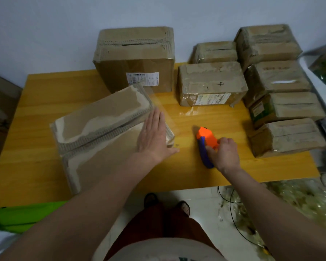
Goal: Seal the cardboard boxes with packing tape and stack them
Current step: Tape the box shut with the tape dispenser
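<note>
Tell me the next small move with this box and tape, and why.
Probably smooth the loose clear tape down over the box end with the flat left hand. It juts unstuck past the box edge, while the right hand holds the dispenser on the table.

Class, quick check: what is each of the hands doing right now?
Left hand: open, fingers straight, pressing flat on the long brown cardboard box.
Right hand: closed, gripping the orange and blue plastic tape dispenser.

A handwritten "4" stands on the box (213, 83) at one o'clock; the printed labels are too blurred to read.
</note>
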Tool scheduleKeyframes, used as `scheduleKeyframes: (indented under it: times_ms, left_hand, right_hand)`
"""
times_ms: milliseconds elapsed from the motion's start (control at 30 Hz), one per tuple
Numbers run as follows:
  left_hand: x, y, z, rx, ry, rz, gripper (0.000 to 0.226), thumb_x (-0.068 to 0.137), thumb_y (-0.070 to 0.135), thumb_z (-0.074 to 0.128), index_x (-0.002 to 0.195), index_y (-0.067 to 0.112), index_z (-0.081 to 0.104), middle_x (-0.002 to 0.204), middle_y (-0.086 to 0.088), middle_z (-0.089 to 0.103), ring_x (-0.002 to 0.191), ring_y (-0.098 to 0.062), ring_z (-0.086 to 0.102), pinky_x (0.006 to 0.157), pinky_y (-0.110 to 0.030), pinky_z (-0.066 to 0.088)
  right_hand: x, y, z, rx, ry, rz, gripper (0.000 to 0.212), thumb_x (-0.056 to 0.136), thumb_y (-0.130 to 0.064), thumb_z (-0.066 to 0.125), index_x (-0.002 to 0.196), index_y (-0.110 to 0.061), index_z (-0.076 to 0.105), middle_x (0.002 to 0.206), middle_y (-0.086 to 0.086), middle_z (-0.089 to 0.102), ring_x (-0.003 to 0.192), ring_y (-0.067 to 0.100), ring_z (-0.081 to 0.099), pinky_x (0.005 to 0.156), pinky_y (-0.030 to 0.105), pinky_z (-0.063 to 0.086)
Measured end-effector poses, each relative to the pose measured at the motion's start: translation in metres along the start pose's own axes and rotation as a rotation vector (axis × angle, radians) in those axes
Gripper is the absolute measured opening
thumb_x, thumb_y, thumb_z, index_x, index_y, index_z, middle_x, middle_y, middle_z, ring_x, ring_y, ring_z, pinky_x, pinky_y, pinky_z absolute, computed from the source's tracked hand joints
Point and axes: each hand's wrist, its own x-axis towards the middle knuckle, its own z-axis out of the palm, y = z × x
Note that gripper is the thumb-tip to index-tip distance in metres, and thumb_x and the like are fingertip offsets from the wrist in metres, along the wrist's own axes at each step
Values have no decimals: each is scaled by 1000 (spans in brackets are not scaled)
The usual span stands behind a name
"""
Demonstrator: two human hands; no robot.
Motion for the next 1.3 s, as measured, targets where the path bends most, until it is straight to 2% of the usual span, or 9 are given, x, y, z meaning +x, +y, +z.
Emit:
scheduleKeyframes:
  times_ms: [133, 233, 400, 667, 800, 900, 1033, 1200, 1300]
  left_hand:
    - [0, -22, -4, 69, -19, 22, 131, 73, 83, 50, 148, 6, -25, 155, -14, -32, 143, -26, -29, 116, -36, -17]
    - [-1, -27, 1, 66, -11, 24, 120, 80, 80, 41, 149, 5, -22, 157, -14, -28, 145, -26, -25, 118, -36, -15]
    - [0, -26, 6, 60, 41, 30, 112, 83, 78, 34, 150, 5, -18, 159, -13, -22, 147, -25, -21, 119, -37, -13]
    - [1, -30, 9, 70, 32, 58, 115, 81, 73, 40, 149, 4, -20, 158, -15, -26, 146, -26, -25, 121, -40, -10]
    - [1, -32, 8, 62, 32, 66, 114, 81, 73, 40, 150, 4, -19, 157, -15, -27, 145, -26, -26, 120, -42, -10]
    - [0, -33, 6, 54, 13, 78, 108, 83, 70, 34, 150, 4, -20, 156, -15, -30, 144, -26, -29, 120, -44, -11]
    - [1, -33, 8, 55, 32, 77, 110, 84, 71, 37, 150, 5, -21, 156, -16, -29, 144, -27, -29, 120, -44, -11]
    - [1, -33, 11, 68, 70, 76, 115, 82, 75, 41, 150, 5, -20, 157, -15, -28, 144, -27, -29, 119, -43, -14]
    - [-7, -38, 11, 68, 50, 124, 114, 83, 77, 38, 149, 5, -21, 157, -15, -27, 145, -27, -27, 120, -43, -12]
  right_hand:
    - [-48, -54, 5, 451, 246, -350, 21, 94, -9, 51, 97, 3, 68, 98, 17, 66, 96, 29, 60, 87, 25, 38]
    - [-72, -88, 24, 760, 160, -274, 28, 98, -9, 46, 116, 0, 65, 117, 8, 65, 113, 12, 56, 101, 19, 39]
    - [-65, -106, 34, 921, 41, -128, 33, 100, -10, 44, 131, -4, 55, 131, 4, 57, 124, 8, 49, 107, 19, 35]
    - [-21, -108, 20, 744, -258, 0, 53, 103, -38, 28, 118, -3, 64, 119, 13, 64, 117, 26, 56, 93, 29, 42]
    - [-29, -117, -3, 642, 30, -372, 44, 104, -28, 27, 133, -9, 54, 133, 1, 55, 125, 8, 45, 106, 19, 31]
    - [-35, -128, 6, 591, -69, -509, 42, 102, -24, 30, 135, -6, 51, 140, 4, 50, 133, 12, 42, 111, 17, 26]
    - [-20, -137, 10, 594, -135, -398, 39, 104, -19, 34, 138, -7, 47, 146, 6, 45, 137, 12, 37, 108, 11, 20]
    - [-7, -144, 7, 637, -284, -281, 41, 104, -24, 34, 141, -10, 44, 146, 5, 45, 137, 16, 38, 111, 23, 25]
    - [-1, -142, 0, 558, -346, -195, 39, 103, -26, 35, 104, -7, 69, 113, 14, 66, 109, 28, 57, 92, 35, 44]
